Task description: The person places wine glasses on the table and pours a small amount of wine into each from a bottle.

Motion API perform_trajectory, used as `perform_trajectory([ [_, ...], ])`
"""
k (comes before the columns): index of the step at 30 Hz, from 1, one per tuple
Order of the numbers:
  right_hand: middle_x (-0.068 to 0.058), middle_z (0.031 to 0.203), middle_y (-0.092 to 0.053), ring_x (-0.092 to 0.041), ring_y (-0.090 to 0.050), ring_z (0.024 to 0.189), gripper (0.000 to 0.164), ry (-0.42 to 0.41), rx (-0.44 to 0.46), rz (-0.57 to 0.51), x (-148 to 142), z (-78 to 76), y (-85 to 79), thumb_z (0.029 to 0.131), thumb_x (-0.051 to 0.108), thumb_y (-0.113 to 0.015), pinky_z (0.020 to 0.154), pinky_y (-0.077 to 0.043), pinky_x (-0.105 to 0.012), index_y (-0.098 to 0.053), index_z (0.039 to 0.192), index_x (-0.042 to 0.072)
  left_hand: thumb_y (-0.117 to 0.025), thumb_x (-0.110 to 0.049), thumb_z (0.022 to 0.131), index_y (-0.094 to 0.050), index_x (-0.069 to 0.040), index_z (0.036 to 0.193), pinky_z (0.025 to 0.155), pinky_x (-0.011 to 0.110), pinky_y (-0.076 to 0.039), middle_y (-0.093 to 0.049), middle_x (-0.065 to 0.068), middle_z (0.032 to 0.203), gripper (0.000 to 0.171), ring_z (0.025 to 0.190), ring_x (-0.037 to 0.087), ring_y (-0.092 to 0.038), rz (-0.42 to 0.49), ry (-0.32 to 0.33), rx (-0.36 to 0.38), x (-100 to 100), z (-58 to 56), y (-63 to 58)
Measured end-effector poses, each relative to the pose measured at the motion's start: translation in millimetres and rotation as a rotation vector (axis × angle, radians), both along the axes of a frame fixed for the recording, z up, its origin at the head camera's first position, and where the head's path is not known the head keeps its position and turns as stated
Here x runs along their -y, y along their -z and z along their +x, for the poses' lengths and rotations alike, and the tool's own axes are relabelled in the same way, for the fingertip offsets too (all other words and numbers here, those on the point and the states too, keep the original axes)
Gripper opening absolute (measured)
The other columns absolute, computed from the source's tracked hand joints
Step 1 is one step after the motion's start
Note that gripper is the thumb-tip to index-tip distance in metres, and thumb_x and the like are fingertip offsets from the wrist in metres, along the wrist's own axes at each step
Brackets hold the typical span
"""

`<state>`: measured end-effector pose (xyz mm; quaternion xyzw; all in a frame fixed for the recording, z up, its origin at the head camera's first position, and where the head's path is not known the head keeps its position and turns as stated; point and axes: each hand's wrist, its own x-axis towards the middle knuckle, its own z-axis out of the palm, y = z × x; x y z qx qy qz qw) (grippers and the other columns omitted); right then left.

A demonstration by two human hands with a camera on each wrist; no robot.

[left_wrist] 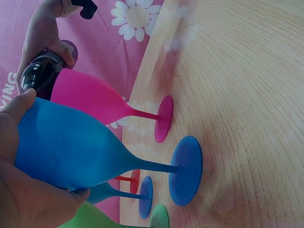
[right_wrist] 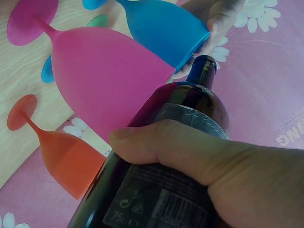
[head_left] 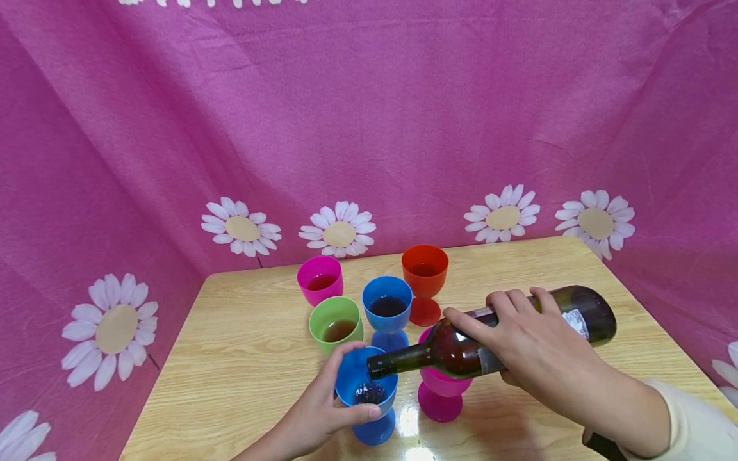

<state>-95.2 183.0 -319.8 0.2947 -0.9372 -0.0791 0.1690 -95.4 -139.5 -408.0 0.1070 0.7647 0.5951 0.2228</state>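
Observation:
My left hand (head_left: 323, 410) grips the bowl of the nearer blue plastic goblet (head_left: 348, 374), thumb and fingers around its rim. Dark bubbly liquid shows inside it, and its foot stands at the table. In my right hand (head_left: 539, 336) is a dark glass wine bottle (head_left: 452, 349), held by its labelled body and tipped left. The bottle's mouth lies over that goblet's rim. Under the bottle stands a pink goblet (head_left: 441, 403), partly hidden. The left wrist view shows the held blue goblet (left_wrist: 71, 142) beside the pink one.
Behind stand a green goblet (head_left: 325, 323), a second blue goblet (head_left: 387, 288), a second pink goblet (head_left: 317, 298) and an orange-red goblet (head_left: 426, 282), each with dark liquid. A wood-grain table (head_left: 230, 358) carries them. A pink flowered cloth (head_left: 375, 128) hangs around it.

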Motion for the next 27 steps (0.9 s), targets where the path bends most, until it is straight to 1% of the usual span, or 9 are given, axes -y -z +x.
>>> perform_trajectory([
  [5, -0.014, 0.107, -0.062, -0.032, -0.059, 0.105, 0.108, 0.009, 0.011, 0.003, -0.2, 0.8, -0.5, 0.048, 0.031, -0.105, 0.091, -0.048, -0.066, -0.055, 0.144, 0.038, -0.081, -0.031, 0.090, -0.032, -0.032, 0.153, 0.098, 0.069, -0.049, -0.041, 0.012, 0.156, 0.080, 0.144, 0.050, -0.036, 0.002, 0.003, -0.011, -0.2, 0.0, 0.2],
  [14, -0.014, 0.107, -0.062, -0.033, -0.060, 0.104, 0.110, 0.011, 0.018, 0.012, -0.3, 2.1, -0.8, 0.047, 0.031, -0.105, 0.091, -0.047, -0.065, -0.054, 0.144, 0.038, -0.082, -0.032, 0.089, -0.032, -0.033, 0.153, 0.098, 0.070, -0.048, -0.039, 0.012, 0.156, 0.081, 0.145, 0.051, -0.033, -0.010, -0.002, -0.002, -0.1, -0.2, 0.3],
  [18, -0.014, 0.107, -0.062, -0.033, -0.059, 0.104, 0.110, 0.011, 0.017, 0.012, -0.1, 2.4, -1.0, 0.047, 0.031, -0.105, 0.090, -0.047, -0.065, -0.054, 0.144, 0.038, -0.082, -0.031, 0.090, -0.033, -0.033, 0.153, 0.098, 0.070, -0.049, -0.040, 0.012, 0.156, 0.080, 0.144, 0.050, -0.035, -0.009, -0.003, -0.005, -0.4, -0.1, 0.0],
  [27, -0.014, 0.106, -0.061, -0.033, -0.059, 0.103, 0.108, 0.006, 0.003, 0.017, 0.5, 2.5, -1.2, 0.048, 0.032, -0.105, 0.089, -0.047, -0.063, -0.054, 0.144, 0.037, -0.081, -0.031, 0.090, -0.033, -0.033, 0.153, 0.097, 0.070, -0.049, -0.040, 0.012, 0.156, 0.080, 0.144, 0.051, -0.035, 0.001, -0.003, 0.002, -0.9, -0.2, -0.2],
])
